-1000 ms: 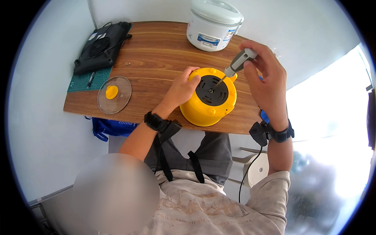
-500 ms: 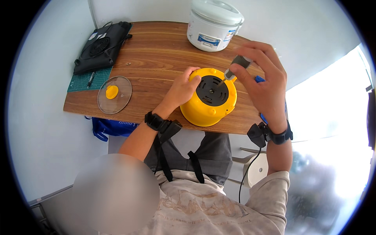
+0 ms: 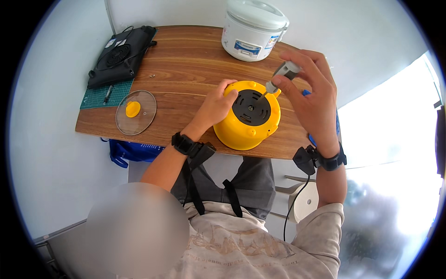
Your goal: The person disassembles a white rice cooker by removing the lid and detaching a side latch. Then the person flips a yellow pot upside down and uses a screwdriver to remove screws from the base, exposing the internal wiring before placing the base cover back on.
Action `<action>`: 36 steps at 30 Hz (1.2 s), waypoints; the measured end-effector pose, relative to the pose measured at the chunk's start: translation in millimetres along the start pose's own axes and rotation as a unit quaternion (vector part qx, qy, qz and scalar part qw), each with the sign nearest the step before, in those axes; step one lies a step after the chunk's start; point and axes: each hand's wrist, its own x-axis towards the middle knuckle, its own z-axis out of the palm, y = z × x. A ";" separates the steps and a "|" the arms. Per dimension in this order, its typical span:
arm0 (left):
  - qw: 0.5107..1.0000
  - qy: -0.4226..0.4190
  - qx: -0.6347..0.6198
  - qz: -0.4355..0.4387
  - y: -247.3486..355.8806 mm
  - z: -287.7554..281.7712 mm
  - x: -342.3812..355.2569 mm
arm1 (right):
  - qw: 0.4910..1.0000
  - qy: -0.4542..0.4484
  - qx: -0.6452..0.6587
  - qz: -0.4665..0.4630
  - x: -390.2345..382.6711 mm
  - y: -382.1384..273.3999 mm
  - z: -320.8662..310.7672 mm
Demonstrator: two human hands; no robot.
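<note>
A yellow appliance [image 3: 239, 135] lies bottom up on the table, showing a black slotted plate [image 3: 246, 115] with a small fitting at its middle. My left hand [image 3: 217, 103] grips its left rim, thumb on the top edge. My right hand [image 3: 312, 95] holds a grey screwdriver [image 3: 285, 74] by its handle, the shaft slanting down toward the middle of the plate; whether the tip touches cannot be made out. A blue object [image 3: 311, 137] is partly hidden behind my right hand.
On the wooden table [image 3: 176, 56] are a glass lid [image 3: 141, 121] with yellow knob, a black appliance [image 3: 121, 56], a green mat [image 3: 121, 93] with a pen-like item, and a white rice cooker [image 3: 253, 30]. A blue bag [image 3: 123, 151] and white stool [image 3: 304, 202] are below.
My right hand has shifted and turned on the screwdriver handle, its fingers now further over the end. My left hand and the yellow appliance have stayed in place.
</note>
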 end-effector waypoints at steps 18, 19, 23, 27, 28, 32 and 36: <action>1.000 0.005 -0.010 -0.008 4.5 1.0 -2.0 | 0.999 -0.017 -0.038 -0.017 2.1 -0.4 -3.0; 1.000 0.005 -0.009 -0.010 5.2 1.3 -2.2 | 1.000 -0.011 -0.026 -0.007 2.9 -3.5 -2.2; 1.000 0.013 0.017 0.006 -2.2 1.4 0.0 | 1.000 -0.016 -0.004 0.019 1.1 0.7 -0.6; 1.000 0.008 0.000 0.004 -2.2 1.5 0.5 | 0.999 -0.001 -0.043 -0.031 2.0 -2.4 2.1; 1.000 0.008 -0.005 0.007 -3.4 1.6 0.7 | 0.999 -0.011 -0.044 -0.024 2.0 -1.0 0.5; 1.000 0.014 0.002 0.014 -5.2 1.5 1.4 | 1.000 -0.014 -0.002 0.013 2.7 -7.3 0.8; 1.000 0.008 -0.006 0.009 -2.9 1.5 1.6 | 1.000 -0.001 0.001 0.002 2.1 -8.0 1.9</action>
